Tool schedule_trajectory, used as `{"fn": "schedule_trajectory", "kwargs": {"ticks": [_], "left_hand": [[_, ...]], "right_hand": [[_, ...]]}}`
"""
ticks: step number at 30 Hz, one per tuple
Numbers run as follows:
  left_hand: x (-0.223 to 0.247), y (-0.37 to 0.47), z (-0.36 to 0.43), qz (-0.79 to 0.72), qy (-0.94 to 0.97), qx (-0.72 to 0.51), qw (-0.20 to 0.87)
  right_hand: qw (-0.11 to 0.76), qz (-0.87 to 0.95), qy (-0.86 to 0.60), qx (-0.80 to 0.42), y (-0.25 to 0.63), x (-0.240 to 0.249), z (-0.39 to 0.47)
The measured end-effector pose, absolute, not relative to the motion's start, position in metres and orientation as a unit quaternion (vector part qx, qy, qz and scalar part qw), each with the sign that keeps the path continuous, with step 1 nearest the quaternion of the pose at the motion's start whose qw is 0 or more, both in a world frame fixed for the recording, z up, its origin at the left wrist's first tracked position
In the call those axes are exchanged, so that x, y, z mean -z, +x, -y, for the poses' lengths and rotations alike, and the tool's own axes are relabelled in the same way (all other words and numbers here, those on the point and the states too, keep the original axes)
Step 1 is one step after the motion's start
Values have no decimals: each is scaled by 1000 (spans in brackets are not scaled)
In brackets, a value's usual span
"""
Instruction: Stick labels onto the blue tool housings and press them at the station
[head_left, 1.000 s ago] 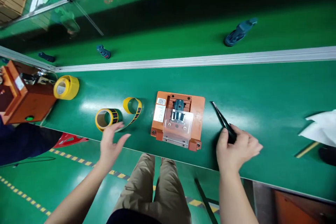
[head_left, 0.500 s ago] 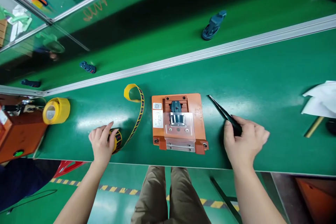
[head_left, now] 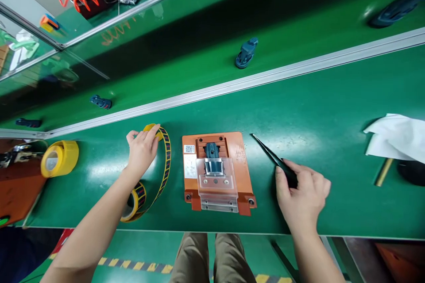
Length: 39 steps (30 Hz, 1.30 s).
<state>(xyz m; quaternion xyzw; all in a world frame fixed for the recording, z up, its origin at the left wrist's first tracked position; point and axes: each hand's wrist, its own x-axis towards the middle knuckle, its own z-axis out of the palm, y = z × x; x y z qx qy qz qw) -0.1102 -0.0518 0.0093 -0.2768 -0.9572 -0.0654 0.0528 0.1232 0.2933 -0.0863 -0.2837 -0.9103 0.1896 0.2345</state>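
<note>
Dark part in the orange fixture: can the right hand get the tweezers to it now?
Likely yes, at the dark part where it is uncovered: the right hand holds the tweezers beside the orange fixture, nothing visible between. The clear cover overlaps the part's near end.

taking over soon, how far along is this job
Looks done: dark part set in the orange fixture. In hand: right hand holds tweezers, left hand at the curled end of the label strip. Probably left: label work, as the tweezers' tips show no label.
</note>
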Motion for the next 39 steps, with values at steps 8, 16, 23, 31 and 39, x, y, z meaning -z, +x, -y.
{"fn": "schedule_trajectory", "kwargs": {"ticks": [8, 16, 23, 31, 39], "left_hand": [[-10, -115, 16, 966, -195, 169, -28], [-34, -86, 25, 844, 7, 536, -19], [-49, -57, 42, 788, 87, 609, -26], [-43, -26, 43, 762, 193, 617, -27], [-48, -13, 32, 747, 188, 636, -46]], "right_hand": [[236, 911, -273, -200, 124, 88, -297], [264, 708, -388, -527, 118, 53, -284], [160, 507, -256, -807, 69, -2, -257], [29, 519, -125, -845, 6, -32, -189], [-31, 538, -77, -839, -27, -46, -165]]}}
